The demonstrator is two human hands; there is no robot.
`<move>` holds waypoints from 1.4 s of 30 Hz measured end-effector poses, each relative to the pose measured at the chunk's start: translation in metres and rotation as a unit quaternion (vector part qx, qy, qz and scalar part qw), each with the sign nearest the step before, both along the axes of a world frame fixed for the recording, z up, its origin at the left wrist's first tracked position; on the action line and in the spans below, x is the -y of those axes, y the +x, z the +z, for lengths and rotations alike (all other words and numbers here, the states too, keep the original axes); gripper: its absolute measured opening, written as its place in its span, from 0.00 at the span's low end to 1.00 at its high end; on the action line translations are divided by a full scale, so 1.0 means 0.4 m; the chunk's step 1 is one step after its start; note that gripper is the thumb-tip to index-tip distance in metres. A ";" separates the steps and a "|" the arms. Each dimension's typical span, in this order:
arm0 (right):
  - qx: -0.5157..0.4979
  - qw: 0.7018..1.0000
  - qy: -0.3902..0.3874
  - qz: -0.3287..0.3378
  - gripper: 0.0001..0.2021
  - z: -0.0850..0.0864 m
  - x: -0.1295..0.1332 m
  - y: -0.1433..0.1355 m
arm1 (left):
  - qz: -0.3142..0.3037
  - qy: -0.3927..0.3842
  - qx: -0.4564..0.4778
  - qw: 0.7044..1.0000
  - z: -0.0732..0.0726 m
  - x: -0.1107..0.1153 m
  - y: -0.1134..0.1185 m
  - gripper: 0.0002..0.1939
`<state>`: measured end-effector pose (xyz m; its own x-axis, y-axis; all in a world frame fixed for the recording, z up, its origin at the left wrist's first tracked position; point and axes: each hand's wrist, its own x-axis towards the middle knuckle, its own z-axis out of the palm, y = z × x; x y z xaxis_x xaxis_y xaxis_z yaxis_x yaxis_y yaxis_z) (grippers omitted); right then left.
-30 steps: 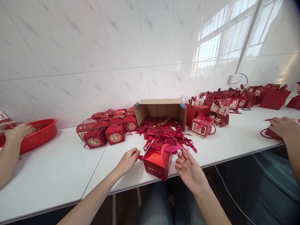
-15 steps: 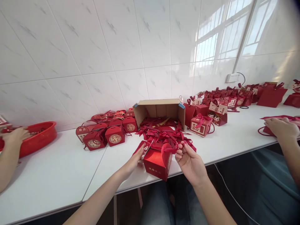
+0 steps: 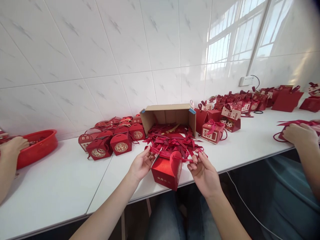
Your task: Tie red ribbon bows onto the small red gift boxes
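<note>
A red gift box (image 3: 164, 172) with gold lettering stands at the table's front edge, between my hands, its rounded side flap raised. A dark red ribbon (image 3: 184, 160) runs from the slot in that flap to my right hand (image 3: 205, 172), whose thumb and fingers pinch it. On the box's other side, my left hand (image 3: 140, 164) is closed, fingertips pinching ribbon beside the left flap. Behind the box lies a heap of loose red ribbons (image 3: 175, 143), spilling out of a cardboard box (image 3: 168, 108) laid on its side.
Several red gift boxes (image 3: 121, 143) stand grouped at left. A ribboned gift box (image 3: 212, 131) and rows of red gift bags (image 3: 231, 120) stand at right. One person's hand (image 3: 15, 146) is at a red basin (image 3: 40, 150); another person's hand (image 3: 298, 135) works at far right.
My left hand has turned palm up and moved from the box's side to the ribbon at the left flap. My right hand has pulled its ribbon slightly outward, to the right.
</note>
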<state>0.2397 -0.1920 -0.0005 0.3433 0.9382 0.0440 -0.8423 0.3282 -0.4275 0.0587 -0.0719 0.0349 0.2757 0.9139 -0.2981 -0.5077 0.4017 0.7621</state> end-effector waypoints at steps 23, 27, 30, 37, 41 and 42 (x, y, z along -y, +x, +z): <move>-0.023 0.999 -0.048 -0.006 0.09 -0.133 0.020 0.021 | 0.038 0.196 -0.294 0.935 -0.105 0.019 -0.093 0.17; 0.015 0.997 -0.055 -0.047 0.08 -0.118 0.016 0.040 | 0.060 0.229 -0.305 0.923 -0.071 0.001 -0.117 0.19; 0.059 0.992 -0.064 -0.096 0.07 -0.084 0.004 0.068 | 0.095 0.219 -0.233 0.943 -0.013 -0.012 -0.132 0.19; 0.211 0.964 -0.007 -0.164 0.10 0.091 -0.040 0.121 | 0.148 0.352 -0.196 0.903 0.179 -0.004 -0.106 0.14; 0.316 0.932 0.023 -0.175 0.10 0.196 -0.073 0.106 | 0.151 0.407 -0.204 0.878 0.260 0.010 -0.054 0.10; 0.341 0.923 0.032 -0.175 0.10 0.217 -0.082 0.100 | 0.141 0.415 -0.219 0.872 0.274 0.012 -0.041 0.10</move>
